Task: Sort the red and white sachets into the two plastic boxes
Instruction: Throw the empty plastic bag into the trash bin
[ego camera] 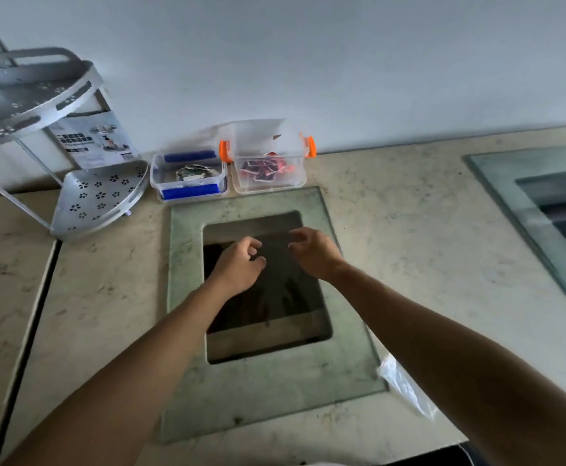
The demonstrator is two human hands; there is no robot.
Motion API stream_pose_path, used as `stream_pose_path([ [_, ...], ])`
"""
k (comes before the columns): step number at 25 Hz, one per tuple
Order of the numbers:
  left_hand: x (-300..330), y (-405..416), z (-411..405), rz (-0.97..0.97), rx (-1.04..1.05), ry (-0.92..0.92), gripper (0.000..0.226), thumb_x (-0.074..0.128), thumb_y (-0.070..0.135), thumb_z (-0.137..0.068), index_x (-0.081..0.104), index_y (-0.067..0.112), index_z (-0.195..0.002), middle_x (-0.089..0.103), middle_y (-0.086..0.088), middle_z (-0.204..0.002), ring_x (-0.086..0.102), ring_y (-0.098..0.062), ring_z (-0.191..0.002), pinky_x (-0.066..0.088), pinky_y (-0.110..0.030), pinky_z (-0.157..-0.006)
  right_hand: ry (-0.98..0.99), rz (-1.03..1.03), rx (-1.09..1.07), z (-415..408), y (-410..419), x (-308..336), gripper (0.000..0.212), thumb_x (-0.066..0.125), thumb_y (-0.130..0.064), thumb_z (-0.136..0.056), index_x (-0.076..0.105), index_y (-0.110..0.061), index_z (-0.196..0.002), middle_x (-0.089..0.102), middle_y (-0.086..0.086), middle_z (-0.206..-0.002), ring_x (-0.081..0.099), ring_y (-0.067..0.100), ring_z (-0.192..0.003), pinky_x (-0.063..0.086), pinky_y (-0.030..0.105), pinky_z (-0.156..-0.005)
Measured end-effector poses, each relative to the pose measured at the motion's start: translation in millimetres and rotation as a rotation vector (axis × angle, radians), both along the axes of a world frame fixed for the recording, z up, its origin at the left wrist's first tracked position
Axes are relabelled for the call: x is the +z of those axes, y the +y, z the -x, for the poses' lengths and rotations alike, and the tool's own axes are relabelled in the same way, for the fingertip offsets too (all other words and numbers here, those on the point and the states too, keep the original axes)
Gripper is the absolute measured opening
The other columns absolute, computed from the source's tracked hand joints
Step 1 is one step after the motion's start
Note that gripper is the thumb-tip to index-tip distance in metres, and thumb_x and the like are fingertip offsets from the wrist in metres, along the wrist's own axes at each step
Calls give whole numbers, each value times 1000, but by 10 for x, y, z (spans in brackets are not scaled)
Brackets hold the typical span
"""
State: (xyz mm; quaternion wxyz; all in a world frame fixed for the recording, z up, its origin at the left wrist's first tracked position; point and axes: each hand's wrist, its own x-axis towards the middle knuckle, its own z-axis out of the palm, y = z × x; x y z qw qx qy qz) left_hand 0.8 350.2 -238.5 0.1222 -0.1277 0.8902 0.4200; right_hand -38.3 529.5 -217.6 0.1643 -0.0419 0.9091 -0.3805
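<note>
While both grips hang loosely curled and empty, blue-clipped box [189,178] holds white sachets [192,172], orange-clipped box [270,171] red sachets [265,168].

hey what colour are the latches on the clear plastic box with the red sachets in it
Orange. The latches clip either end of the clear plastic box holding red sachets, seen best in the head view.

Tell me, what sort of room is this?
Probably a kitchen: a stone countertop with glass-framed cutouts as for built-in hobs, a metal corner shelf rack, and plastic boxes against the wall.
</note>
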Motion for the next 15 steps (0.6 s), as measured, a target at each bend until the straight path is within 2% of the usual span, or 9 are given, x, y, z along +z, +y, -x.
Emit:
stream_pose_path([
  [4, 1, 381, -138, 13, -82, -8, 29, 63, 27, -93, 61, 21, -121, 64, 2, -112, 62, -17, -104, 49, -30, -83, -31, -25, -90, -233, 445, -58, 34, 55, -22, -97, 63, -16, -129, 67, 5, -128, 64, 22, -113, 48, 27, -91],
  [7, -86, 771, -299, 29, -174, -59, 22, 64, 27, -91, 65, 22, -112, 68, 4, -99, 65, -17, -93, 47, -28, -76, -86, -49, -191, -526, 926, -245, 32, 59, -20, -93, 69, -15, -122, 70, 5, -124, 63, 23, -114, 44, 24, -92],
  [10, -288, 1314, -489, 44, -315, -132, 21, 65, 23, -86, 69, 21, -106, 70, 3, -95, 66, -19, -90, 44, -24, -72, -166, -90, -341, -953, 1543, -553, 31, 60, -15, -89, 71, -14, -118, 71, 5, -121, 64, 23, -112, 44, 23, -91],
  [12, -397, 1657, -592, 55, -394, -186, 25, 65, 22, -85, 69, 21, -110, 69, 1, -97, 65, -19, -89, 43, -22, -71, -217, -108, -415, -1253, 1888, -741, 30, 59, -10, -88, 71, -12, -115, 71, 7, -118, 64, 24, -110, 47, 27, -92],
  [15, -551, 2144, -700, 95, -516, -220, 35, 66, 26, -87, 63, 18, -121, 69, 0, -101, 66, -23, -102, 43, -23, -78, -274, -145, -492, -1647, 2273, -967, 32, 61, -6, -84, 71, -12, -114, 69, 7, -116, 64, 24, -105, 46, 24, -87],
])
